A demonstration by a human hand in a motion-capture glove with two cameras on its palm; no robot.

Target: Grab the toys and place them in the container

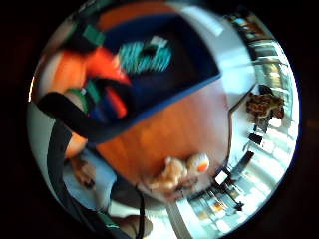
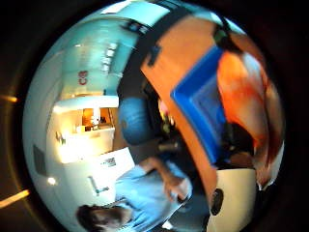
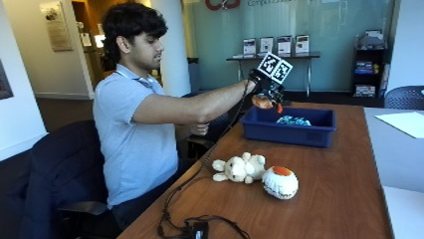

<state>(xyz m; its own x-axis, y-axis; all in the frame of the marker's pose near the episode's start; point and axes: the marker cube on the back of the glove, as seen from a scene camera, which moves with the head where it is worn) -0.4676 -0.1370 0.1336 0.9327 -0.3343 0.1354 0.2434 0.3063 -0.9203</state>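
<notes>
Nearest on the wooden table point(image 3: 344, 199), a cream plush animal point(image 3: 237, 168) lies touching a white round toy with an orange spot point(image 3: 280, 182); further back, the gloved right hand point(image 3: 266, 89) holds an orange toy point(image 3: 264, 102) in curled fingers above the blue container point(image 3: 288, 132), where a teal toy point(image 3: 293, 120) lies inside

- Daylit room, evenly bright; glare on the wooden table point(image 3: 344, 164) beyond the right hand point(image 3: 264, 84).
- Palm views smear the orange toy point(image 1: 75, 69) against the palm.
</notes>
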